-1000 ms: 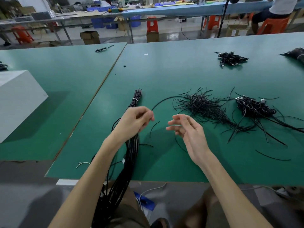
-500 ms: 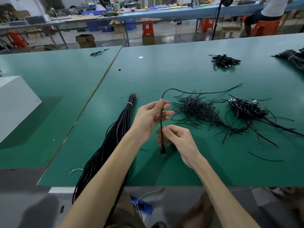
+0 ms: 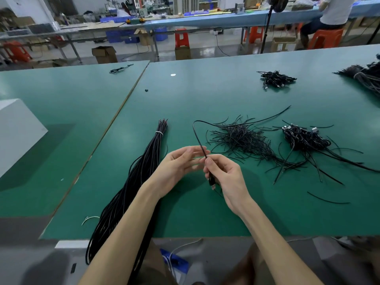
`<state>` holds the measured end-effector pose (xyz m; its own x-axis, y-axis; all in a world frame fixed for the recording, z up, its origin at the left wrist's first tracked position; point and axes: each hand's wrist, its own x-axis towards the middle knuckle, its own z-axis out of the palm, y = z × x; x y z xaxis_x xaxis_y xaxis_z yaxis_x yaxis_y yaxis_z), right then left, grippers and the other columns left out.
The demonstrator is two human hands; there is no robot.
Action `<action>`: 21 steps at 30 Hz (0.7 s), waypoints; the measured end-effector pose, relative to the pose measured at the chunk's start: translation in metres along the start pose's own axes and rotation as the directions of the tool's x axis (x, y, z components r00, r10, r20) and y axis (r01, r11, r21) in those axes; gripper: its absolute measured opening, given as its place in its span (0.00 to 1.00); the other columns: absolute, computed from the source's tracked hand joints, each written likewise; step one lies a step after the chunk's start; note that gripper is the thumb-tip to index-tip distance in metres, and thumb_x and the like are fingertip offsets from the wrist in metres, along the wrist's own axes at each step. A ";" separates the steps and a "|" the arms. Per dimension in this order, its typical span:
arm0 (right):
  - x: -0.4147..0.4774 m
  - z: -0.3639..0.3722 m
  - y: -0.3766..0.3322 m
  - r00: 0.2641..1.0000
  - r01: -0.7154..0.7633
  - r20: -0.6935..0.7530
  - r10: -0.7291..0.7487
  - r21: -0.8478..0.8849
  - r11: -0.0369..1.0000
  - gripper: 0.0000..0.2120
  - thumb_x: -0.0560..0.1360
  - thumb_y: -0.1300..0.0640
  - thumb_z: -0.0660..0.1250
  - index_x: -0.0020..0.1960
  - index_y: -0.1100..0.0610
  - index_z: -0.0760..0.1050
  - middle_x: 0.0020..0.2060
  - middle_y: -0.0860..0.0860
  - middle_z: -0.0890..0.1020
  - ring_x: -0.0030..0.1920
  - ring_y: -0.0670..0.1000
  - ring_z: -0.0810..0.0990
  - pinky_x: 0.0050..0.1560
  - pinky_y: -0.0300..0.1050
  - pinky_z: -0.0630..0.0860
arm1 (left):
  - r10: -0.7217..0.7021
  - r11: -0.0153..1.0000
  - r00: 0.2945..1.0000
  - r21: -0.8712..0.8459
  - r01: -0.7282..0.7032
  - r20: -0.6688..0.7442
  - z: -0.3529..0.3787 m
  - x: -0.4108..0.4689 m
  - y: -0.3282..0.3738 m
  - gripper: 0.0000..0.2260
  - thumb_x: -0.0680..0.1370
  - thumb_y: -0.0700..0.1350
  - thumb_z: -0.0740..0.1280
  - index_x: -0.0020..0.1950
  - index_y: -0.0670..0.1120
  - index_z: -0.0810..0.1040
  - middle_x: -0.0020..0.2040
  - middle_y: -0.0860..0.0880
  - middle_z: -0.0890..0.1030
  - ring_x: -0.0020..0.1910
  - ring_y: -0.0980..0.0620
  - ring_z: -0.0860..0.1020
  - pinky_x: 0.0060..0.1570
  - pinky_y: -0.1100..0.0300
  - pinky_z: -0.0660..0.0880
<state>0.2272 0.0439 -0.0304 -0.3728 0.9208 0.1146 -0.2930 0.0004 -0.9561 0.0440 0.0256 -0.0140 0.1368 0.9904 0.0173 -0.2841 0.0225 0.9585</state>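
Note:
My right hand pinches a single black cable just above its plug end, which hangs below my fingers. The cable arcs up, bends over and runs right across a loose heap of short black ties. My left hand is held beside it with fingers relaxed and spread, their tips close to the cable; I cannot tell if they touch it. A long bundle of black cables, bound by a white tie near its tip, lies left of my hands and hangs off the front edge.
A coiled cable pile lies right of the ties, another farther back, a dark bundle at the far right. A white box stands on the left green table. Workbenches, stools and a seated person are behind.
My right hand took hold of the single cable near its plug and lifted it. My left hand let go of the cable and opened beside it.

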 end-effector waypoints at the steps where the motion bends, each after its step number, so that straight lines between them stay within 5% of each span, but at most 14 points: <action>1: 0.000 0.000 0.000 1.000 0.016 -0.006 -0.016 -0.004 1.000 0.08 0.78 0.53 0.70 0.49 0.57 0.84 0.36 0.47 0.82 0.38 0.45 0.78 0.44 0.36 0.75 | 0.002 0.999 1.000 0.040 -0.002 -0.009 -0.004 -0.002 -0.001 0.16 0.86 0.49 0.60 0.67 0.42 0.80 0.68 0.40 0.80 0.63 0.44 0.81 0.62 0.55 0.77; 5: 0.000 -0.001 0.000 0.998 0.049 -0.043 -0.050 -0.045 0.998 0.11 0.76 0.49 0.71 0.48 0.56 0.85 0.38 0.44 0.82 0.37 0.40 0.74 0.43 0.33 0.72 | 0.021 0.993 0.999 0.120 -0.018 -0.026 -0.018 -0.009 0.000 0.17 0.86 0.50 0.62 0.65 0.39 0.80 0.64 0.37 0.81 0.59 0.40 0.82 0.60 0.51 0.78; 8: 0.000 0.000 -0.001 1.000 0.019 -0.017 -0.020 -0.013 1.000 0.07 0.79 0.52 0.70 0.49 0.55 0.84 0.35 0.49 0.81 0.36 0.46 0.74 0.37 0.37 0.70 | 0.010 0.996 0.999 0.090 -0.007 -0.038 -0.016 -0.009 0.002 0.19 0.86 0.52 0.62 0.63 0.39 0.81 0.63 0.37 0.82 0.56 0.41 0.82 0.56 0.53 0.79; 13: 0.001 -0.001 0.000 1.000 0.010 0.005 -0.011 0.121 0.993 0.04 0.81 0.62 0.67 0.55 0.60 0.78 0.50 0.61 0.87 0.44 0.56 0.84 0.39 0.43 0.77 | 0.009 1.000 0.997 -0.012 -0.010 -0.077 -0.014 -0.009 0.000 0.23 0.84 0.57 0.62 0.63 0.39 0.82 0.62 0.36 0.82 0.61 0.41 0.81 0.60 0.53 0.78; 18: 0.002 0.000 0.001 1.000 0.001 -0.008 0.000 0.115 0.993 0.09 0.78 0.60 0.69 0.55 0.63 0.76 0.51 0.61 0.87 0.48 0.60 0.86 0.40 0.43 0.77 | 0.057 0.998 0.997 0.021 -0.056 -0.053 -0.014 -0.010 -0.001 0.16 0.79 0.44 0.72 0.65 0.39 0.81 0.47 0.46 0.83 0.42 0.53 0.78 0.46 0.62 0.76; 21: 0.002 0.001 0.001 1.000 0.000 0.023 -0.002 0.076 0.997 0.07 0.77 0.60 0.70 0.53 0.62 0.77 0.50 0.60 0.87 0.47 0.59 0.86 0.41 0.42 0.77 | 0.055 0.998 0.993 -0.007 -0.056 -0.108 -0.017 -0.008 -0.002 0.18 0.76 0.46 0.75 0.63 0.38 0.83 0.42 0.50 0.80 0.37 0.55 0.74 0.41 0.65 0.74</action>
<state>0.2251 0.0452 -0.0311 -0.3920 0.9117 0.1228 -0.3590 -0.0287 -0.9329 0.0278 0.0203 -0.0206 0.0177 0.9991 0.0393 -0.2977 -0.0323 0.9541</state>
